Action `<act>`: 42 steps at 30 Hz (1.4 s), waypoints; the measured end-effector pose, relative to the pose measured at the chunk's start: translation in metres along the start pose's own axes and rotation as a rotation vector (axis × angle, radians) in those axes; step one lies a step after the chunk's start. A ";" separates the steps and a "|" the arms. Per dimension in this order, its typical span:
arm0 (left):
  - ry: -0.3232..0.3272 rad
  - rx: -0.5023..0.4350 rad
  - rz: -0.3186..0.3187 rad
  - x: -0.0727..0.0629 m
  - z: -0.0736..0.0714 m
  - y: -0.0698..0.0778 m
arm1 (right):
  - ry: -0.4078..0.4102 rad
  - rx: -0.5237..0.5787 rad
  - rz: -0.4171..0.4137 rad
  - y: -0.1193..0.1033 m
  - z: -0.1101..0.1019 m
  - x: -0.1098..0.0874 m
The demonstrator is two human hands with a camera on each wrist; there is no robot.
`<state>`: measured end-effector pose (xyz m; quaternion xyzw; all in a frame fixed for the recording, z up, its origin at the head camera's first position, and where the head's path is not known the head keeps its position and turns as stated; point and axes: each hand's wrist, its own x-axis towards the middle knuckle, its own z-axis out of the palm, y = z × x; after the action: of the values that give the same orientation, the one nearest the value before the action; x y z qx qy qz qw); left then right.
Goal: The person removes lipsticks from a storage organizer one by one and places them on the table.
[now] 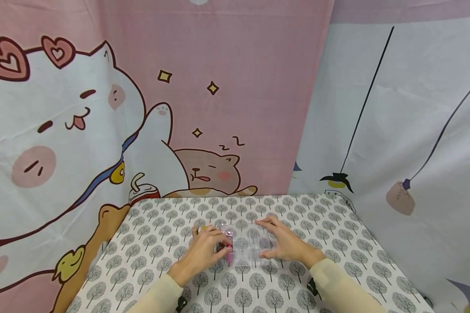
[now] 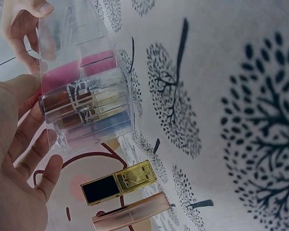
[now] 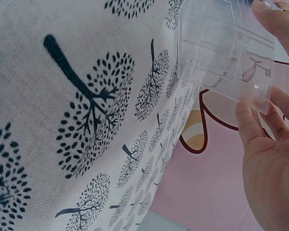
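A clear plastic lipstick organizer (image 1: pixel 250 243) with several compartments stands between both hands. My left hand (image 1: pixel 205 248) is at its left end, thumb and index finger pinching the top of a pink lipstick (image 2: pixel 98 62) inside a compartment; the other fingers spread beside the box. Next to the pink one, dark red lipsticks (image 2: pixel 70 103) with clear and gold parts fill neighbouring slots. My right hand (image 1: pixel 287 243) grips the right end of the organizer, its thumb on the near side and its fingers on the far side. The right-hand compartments hold nothing visible.
Just left of the organizer, a black-and-gold lipstick (image 2: pixel 118 183) and a rose-gold lipstick (image 2: pixel 132 211) stand upright on the table. A tree-print cloth (image 1: pixel 243 295) covers the tabletop. Cartoon-printed curtains (image 1: pixel 235 87) hang behind it and along the sides.
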<state>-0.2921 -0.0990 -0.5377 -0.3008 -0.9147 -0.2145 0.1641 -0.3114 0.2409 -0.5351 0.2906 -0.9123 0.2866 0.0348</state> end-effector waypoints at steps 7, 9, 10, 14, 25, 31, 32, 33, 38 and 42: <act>0.004 -0.002 0.003 -0.001 0.000 0.000 | 0.000 0.009 -0.001 0.000 0.001 0.000; 0.008 -0.001 0.007 -0.001 0.000 0.000 | 0.000 0.010 -0.002 0.000 0.001 0.000; 0.011 0.000 0.008 -0.001 -0.001 0.000 | 0.000 0.010 -0.003 0.000 0.001 0.001; 0.017 -0.007 0.012 -0.001 -0.001 0.000 | 0.000 0.005 -0.008 0.000 0.000 0.001; 0.067 -0.018 0.090 0.001 -0.003 -0.001 | 0.008 0.004 -0.018 0.002 0.000 0.001; 0.066 -0.093 0.115 0.001 -0.007 0.000 | 0.004 0.004 -0.008 0.003 0.001 0.001; 0.064 -0.110 0.114 0.001 -0.008 0.001 | 0.004 0.003 -0.007 0.003 0.001 0.001; 0.059 -0.126 0.111 0.002 -0.009 0.001 | 0.004 0.004 -0.007 0.003 0.001 0.001; 0.065 -0.190 0.111 0.003 -0.012 0.002 | 0.002 0.011 0.001 0.002 0.001 0.000; 0.086 -0.228 0.143 0.003 -0.014 0.001 | -0.003 0.012 0.005 0.002 0.002 0.000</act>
<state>-0.2917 -0.1033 -0.5244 -0.3724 -0.8527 -0.3174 0.1831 -0.3125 0.2411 -0.5376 0.2887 -0.9114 0.2918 0.0310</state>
